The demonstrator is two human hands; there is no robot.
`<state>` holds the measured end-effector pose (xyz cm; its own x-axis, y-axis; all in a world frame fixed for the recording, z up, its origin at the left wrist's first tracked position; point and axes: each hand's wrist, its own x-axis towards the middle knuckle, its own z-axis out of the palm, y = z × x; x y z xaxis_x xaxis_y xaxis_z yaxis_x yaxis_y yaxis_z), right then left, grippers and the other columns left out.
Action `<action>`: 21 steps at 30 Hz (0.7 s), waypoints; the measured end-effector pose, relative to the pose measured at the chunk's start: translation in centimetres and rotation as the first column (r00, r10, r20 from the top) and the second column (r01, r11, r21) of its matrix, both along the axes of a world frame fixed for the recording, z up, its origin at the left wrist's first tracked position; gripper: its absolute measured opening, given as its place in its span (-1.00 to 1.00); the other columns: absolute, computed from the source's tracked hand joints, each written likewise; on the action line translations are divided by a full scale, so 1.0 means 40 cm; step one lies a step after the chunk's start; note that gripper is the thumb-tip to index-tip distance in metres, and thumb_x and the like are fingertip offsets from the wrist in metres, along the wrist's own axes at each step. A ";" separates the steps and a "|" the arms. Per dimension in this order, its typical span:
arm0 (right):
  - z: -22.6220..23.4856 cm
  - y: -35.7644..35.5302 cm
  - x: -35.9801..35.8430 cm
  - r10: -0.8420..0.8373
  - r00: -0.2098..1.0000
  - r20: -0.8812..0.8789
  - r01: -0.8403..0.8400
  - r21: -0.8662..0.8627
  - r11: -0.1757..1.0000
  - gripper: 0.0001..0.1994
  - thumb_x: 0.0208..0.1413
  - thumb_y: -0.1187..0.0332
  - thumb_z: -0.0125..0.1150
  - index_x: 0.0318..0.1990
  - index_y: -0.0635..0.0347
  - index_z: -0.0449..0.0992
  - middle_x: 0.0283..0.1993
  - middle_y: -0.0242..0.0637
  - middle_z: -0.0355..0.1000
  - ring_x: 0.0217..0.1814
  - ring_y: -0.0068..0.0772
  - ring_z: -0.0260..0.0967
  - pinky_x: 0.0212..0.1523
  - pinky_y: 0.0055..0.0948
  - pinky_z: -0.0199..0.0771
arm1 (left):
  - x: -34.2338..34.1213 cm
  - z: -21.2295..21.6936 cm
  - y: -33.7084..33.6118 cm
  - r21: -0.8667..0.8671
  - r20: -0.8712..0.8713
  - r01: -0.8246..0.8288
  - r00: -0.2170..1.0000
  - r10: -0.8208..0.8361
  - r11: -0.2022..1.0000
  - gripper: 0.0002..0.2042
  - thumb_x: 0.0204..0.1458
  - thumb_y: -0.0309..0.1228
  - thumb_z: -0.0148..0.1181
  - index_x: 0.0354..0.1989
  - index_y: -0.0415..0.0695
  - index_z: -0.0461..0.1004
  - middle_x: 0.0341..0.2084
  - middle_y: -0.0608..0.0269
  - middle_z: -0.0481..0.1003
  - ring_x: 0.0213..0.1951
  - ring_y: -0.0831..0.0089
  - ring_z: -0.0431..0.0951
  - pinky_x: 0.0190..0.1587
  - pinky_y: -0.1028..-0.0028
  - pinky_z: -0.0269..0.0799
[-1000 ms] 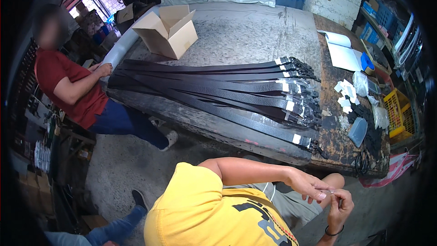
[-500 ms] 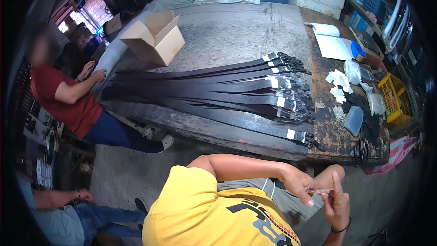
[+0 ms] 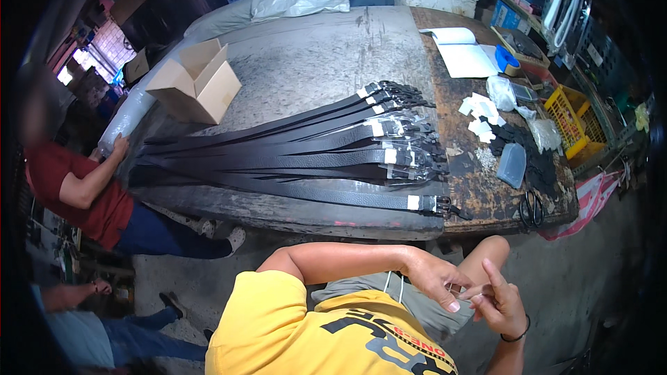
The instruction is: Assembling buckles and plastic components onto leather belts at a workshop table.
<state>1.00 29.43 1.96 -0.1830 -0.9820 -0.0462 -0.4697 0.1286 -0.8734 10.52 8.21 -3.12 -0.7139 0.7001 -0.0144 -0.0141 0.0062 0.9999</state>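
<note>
Now, line by line:
Change: since a second ago the view has swung left, so the belts point(image 3: 299, 156) sit more central; both hands remain low in front of the chest, so the fiddling goes on.
Left hand point(image 3: 434, 279): curled, fingertips pinched on a small pale tag point(image 3: 457, 289), wrist bent inward.
Right hand point(image 3: 501, 300): fingers loosely spread and raised, touching the same tag.
Tag: between both hands, well short of the table point(image 3: 333, 62).
Belts: laid side by side on the table, buckles right.
Nearby: cardboard box point(image 3: 196, 82), scissors point(image 3: 532, 208).
</note>
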 end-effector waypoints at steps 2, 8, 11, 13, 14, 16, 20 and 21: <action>0.003 -0.005 0.008 0.017 0.995 -0.096 -0.018 -0.007 1.000 -0.23 0.00 0.65 0.06 0.38 0.15 -0.13 -0.31 -0.18 0.57 -0.62 -0.52 0.43 -0.59 -0.60 0.44 | -0.004 0.005 -0.011 -0.084 -0.023 -0.012 1.000 0.011 0.996 -0.39 0.06 -0.02 0.10 0.08 -0.32 0.23 -0.20 -0.11 0.44 -0.11 0.13 0.46 -0.06 0.25 0.34; 0.018 -0.052 0.022 0.123 0.986 -0.116 -0.108 0.126 0.986 -0.20 -0.06 0.57 0.19 0.36 0.19 -0.05 -0.30 -0.20 0.55 -0.53 -0.24 0.49 -0.44 -0.36 0.48 | 0.008 -0.024 -0.002 -0.192 -0.109 -0.100 0.991 0.080 0.976 -0.52 0.09 -0.14 0.06 0.00 -0.33 0.29 -0.27 -0.11 0.45 -0.17 0.09 0.46 -0.10 0.25 0.32; -0.004 -0.054 0.033 0.073 0.948 -0.308 -0.068 0.029 0.997 -0.22 -0.11 0.73 0.00 0.36 0.22 -0.06 -0.31 -0.12 0.55 -0.59 -0.27 0.49 -0.56 -0.44 0.47 | 0.020 0.005 -0.017 -0.221 -0.171 -0.182 0.974 0.146 0.958 -0.76 0.02 -0.42 0.01 -0.18 -0.29 0.32 -0.32 -0.05 0.44 -0.22 0.15 0.43 -0.15 0.23 0.29; -0.010 -0.070 0.041 0.112 0.959 -0.260 -0.116 -0.001 0.993 -0.22 -0.12 0.73 0.01 0.35 0.23 -0.04 -0.31 -0.12 0.55 -0.58 -0.28 0.48 -0.54 -0.43 0.46 | 0.037 0.007 -0.027 -0.225 -0.149 -0.195 0.975 0.164 0.955 -0.78 0.02 -0.44 0.00 -0.19 -0.30 0.32 -0.32 -0.05 0.44 -0.22 0.14 0.44 -0.15 0.22 0.29; -0.011 -0.074 0.047 0.125 0.969 -0.215 -0.134 -0.024 0.991 -0.22 -0.13 0.73 0.02 0.35 0.24 -0.02 -0.30 -0.11 0.54 -0.57 -0.28 0.48 -0.51 -0.42 0.46 | 0.045 0.007 -0.031 -0.221 -0.129 -0.181 0.979 0.156 0.958 -0.80 0.02 -0.46 -0.01 -0.21 -0.30 0.31 -0.31 -0.05 0.45 -0.21 0.13 0.44 -0.15 0.22 0.29; -0.062 -0.082 0.023 0.153 0.968 -0.197 -0.144 0.059 0.988 -0.42 0.04 0.53 0.14 0.27 0.24 0.18 -0.16 -0.01 0.44 -0.31 -0.17 0.43 -0.28 -0.39 0.42 | 0.040 -0.020 -0.030 -0.290 -0.125 -0.176 0.981 0.145 0.941 -0.64 0.00 -0.50 -0.01 0.01 -0.31 0.29 -0.28 -0.05 0.44 -0.18 0.15 0.44 -0.09 0.28 0.30; -0.029 -0.149 0.043 0.185 0.852 -0.491 -0.308 -0.184 0.933 -0.41 0.07 0.64 0.03 0.30 0.28 0.10 -0.10 0.00 0.44 -0.24 -0.13 0.44 -0.23 -0.37 0.42 | 0.071 -0.042 -0.046 -0.159 -0.145 -0.244 0.964 0.222 0.957 -0.30 -0.04 -0.41 0.14 0.31 -0.22 -0.01 -0.18 -0.02 0.43 -0.12 0.23 0.43 0.02 0.36 0.29; -0.026 -0.147 0.035 0.228 0.843 -0.488 -0.336 -0.147 0.930 -0.43 0.08 0.64 0.02 0.29 0.32 0.10 -0.10 0.00 0.44 -0.22 -0.12 0.44 -0.22 -0.35 0.42 | 0.083 -0.040 -0.051 -0.025 -0.121 -0.233 0.966 0.229 0.972 -0.19 -0.07 -0.36 0.22 0.36 -0.18 -0.10 -0.15 -0.01 0.42 -0.10 0.25 0.43 0.05 0.37 0.28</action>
<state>2.39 23.56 0.92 0.1568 -0.9683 0.1942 -0.8061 -0.2391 -0.5413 13.83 6.16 -4.74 -0.8544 0.5166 0.0548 0.0971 0.0553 0.9937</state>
